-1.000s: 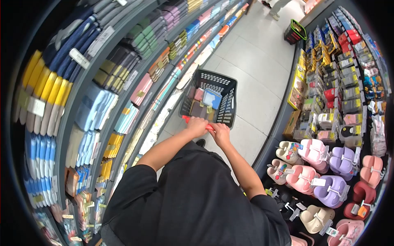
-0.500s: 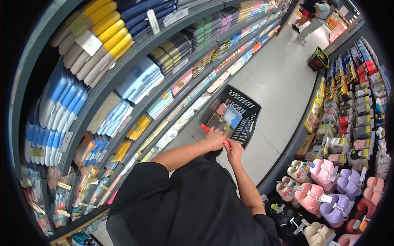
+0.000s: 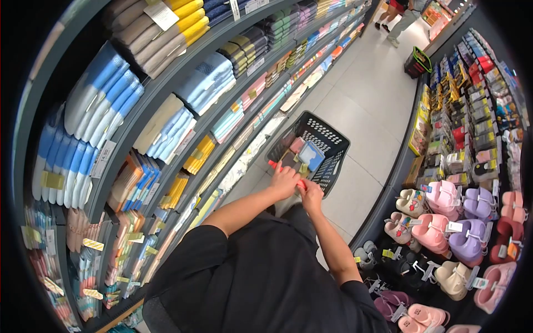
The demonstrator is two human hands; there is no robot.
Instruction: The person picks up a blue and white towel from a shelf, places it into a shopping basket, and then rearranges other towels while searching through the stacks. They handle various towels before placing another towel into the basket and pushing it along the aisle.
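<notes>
In the middle of the head view stands a dark, perforated shopping basket (image 3: 338, 132) with a red handle (image 3: 272, 164). My left hand (image 3: 285, 180) is closed round the handle. Just to the right, my right hand (image 3: 311, 195) also grips it, with red showing between the two. Inside the basket lie a light-blue, flat rectangular item (image 3: 312, 157), a small pink item (image 3: 297, 145) and something brown, partly hidden behind my left hand. I cannot make out their exact kinds.
Shelves of folded towels (image 3: 105, 102) line the left side. On the right hang slippers (image 3: 433, 230) and packaged goods (image 3: 483, 133). A pale tiled floor (image 3: 363, 125) runs ahead, with a black-and-green basket (image 3: 417, 62) and people's legs (image 3: 405, 25) farther off.
The shelves, slippers and distant basket have shifted upward in the view. More slippers show at the lower right. Both hands stay on the red handle, and the basket's contents look unchanged.
</notes>
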